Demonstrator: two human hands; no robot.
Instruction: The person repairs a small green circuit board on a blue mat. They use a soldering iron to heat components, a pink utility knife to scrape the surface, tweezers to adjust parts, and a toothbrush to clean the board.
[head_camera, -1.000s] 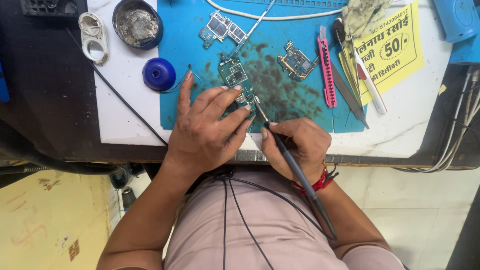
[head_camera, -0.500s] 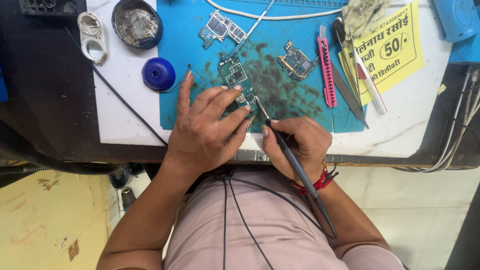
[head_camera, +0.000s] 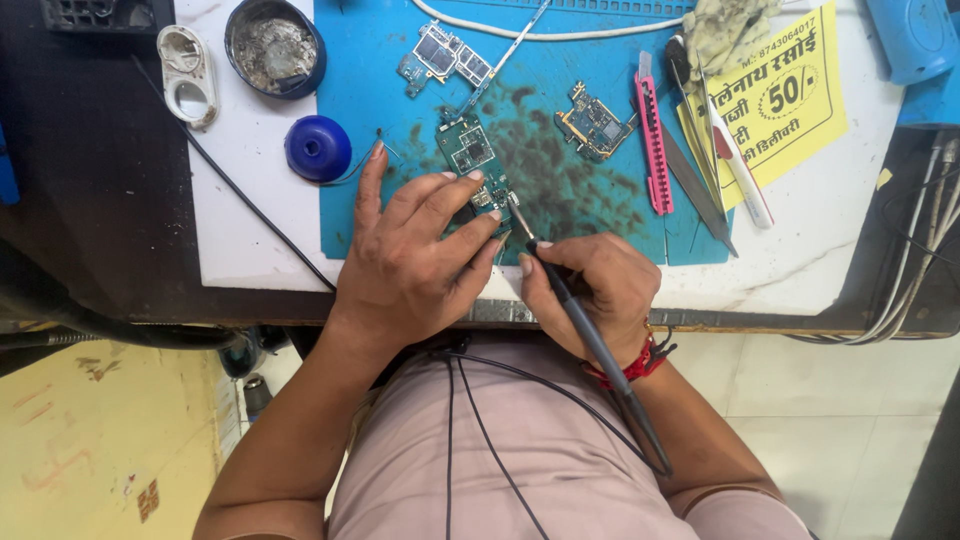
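My left hand presses down on a small green circuit board lying on the blue work mat, fingertips pinning its near end. My right hand grips a dark soldering iron like a pen. Its metal tip touches the board's near edge, just beside my left fingertips. The iron's cord runs back over my right wrist, which wears a red thread band.
Two more circuit boards lie farther out on the mat. A pink cutter, tweezers, a yellow paper, a blue round cap, a dark tin and a white cable surround it.
My right hand has shifted the soldering iron slightly, keeping its tip at the board's near end. My left hand stays pressed on the board.
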